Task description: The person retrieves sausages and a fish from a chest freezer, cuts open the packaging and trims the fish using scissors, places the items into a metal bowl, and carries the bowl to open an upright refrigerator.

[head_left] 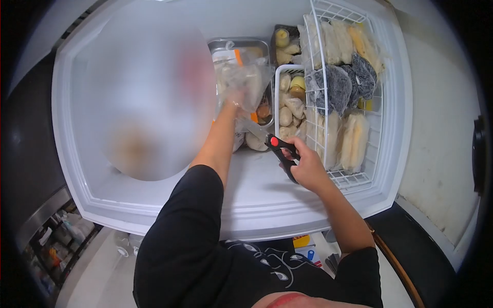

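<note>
My right hand is wrapped round the black handles of a pair of scissors with a red pivot. The blades point up and left, towards the bag and the tray. My left hand is closed on a clear plastic bag, whose crumpled film covers most of the fingers. Beneath the bag is a metal tray with packed food that has orange and white labels. More bagged food lies at the tray's near end, close to the scissor tips.
These things sit inside a white chest freezer. On the right, a white wire basket holds several frozen packs. Beside it, a white plastic basket contains pale lumps and a jar. A large blurred oval hides much of the left side.
</note>
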`<control>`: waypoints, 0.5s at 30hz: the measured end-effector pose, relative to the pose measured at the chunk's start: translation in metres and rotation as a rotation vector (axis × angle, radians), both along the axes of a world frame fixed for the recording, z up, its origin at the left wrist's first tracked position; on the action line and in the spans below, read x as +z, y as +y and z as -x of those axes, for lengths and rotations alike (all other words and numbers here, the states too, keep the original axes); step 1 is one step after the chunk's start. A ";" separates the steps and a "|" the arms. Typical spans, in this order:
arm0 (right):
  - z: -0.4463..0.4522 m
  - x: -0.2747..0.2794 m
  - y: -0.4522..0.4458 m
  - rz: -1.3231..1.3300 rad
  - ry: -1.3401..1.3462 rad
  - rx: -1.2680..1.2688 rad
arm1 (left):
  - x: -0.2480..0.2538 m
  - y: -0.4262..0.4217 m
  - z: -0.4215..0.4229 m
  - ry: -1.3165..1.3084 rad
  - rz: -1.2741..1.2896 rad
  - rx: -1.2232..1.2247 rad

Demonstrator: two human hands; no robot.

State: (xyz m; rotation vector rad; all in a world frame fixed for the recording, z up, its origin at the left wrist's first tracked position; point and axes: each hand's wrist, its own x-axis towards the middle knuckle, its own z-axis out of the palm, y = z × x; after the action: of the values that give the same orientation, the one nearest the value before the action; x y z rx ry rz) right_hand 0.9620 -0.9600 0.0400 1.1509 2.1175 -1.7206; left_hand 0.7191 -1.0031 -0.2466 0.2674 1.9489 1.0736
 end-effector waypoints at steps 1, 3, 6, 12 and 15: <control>-0.001 0.006 0.000 -0.001 -0.008 0.007 | -0.017 -0.006 -0.002 0.207 -0.033 -0.073; -0.005 0.017 0.002 0.000 -0.015 0.021 | -0.052 -0.021 -0.003 0.586 -0.053 -0.174; -0.013 0.028 0.007 -0.073 0.005 0.037 | 0.031 -0.041 -0.010 1.032 0.104 -0.111; -0.031 0.034 0.012 -0.044 0.129 -0.050 | 0.066 -0.092 -0.031 0.464 0.370 -0.877; -0.035 0.064 0.013 -0.056 0.079 -0.005 | 0.124 -0.129 -0.052 0.210 0.290 -1.327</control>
State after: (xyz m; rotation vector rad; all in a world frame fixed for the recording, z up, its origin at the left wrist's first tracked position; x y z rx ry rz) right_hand 0.9975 -0.9470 0.1039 1.1209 2.2236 -1.7476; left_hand 0.7714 -1.1320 -0.1223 1.2990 1.5201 -0.1150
